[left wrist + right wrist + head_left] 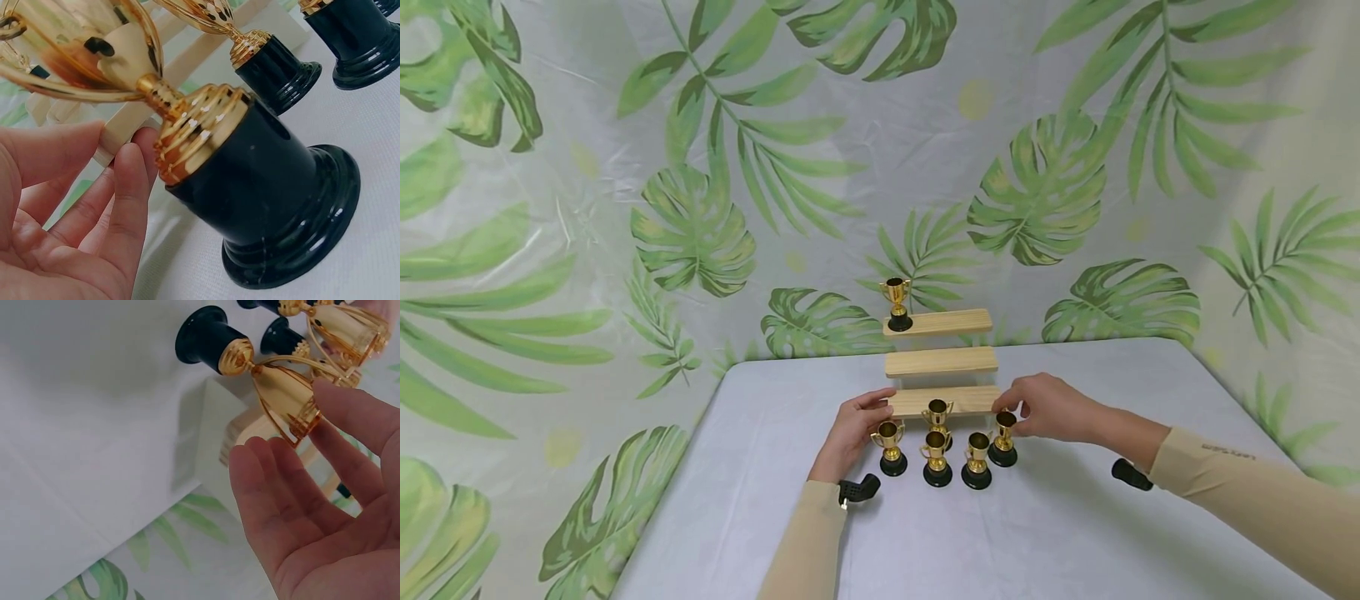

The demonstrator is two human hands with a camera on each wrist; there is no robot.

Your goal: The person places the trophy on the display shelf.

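The left hand (852, 429) pinches the left end of the lowest plank (917, 403); the right hand (1048, 408) is spread beside its right end, contact unclear. Three wooden planks (942, 362) run lengthwise left to right. Five trophies (936, 450) stand upright before them on the desk (925, 542), cups upward; a sixth trophy (897, 300) stands likewise on the top plank (951, 322).

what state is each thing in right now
top trophy, upright on the top plank
rightmost trophy, upright
other four trophies, upright on the table
three planks, rising in steps
left hand, pinching left end of the bottom plank
right hand, at the rightmost trophy's rim; grip unclear
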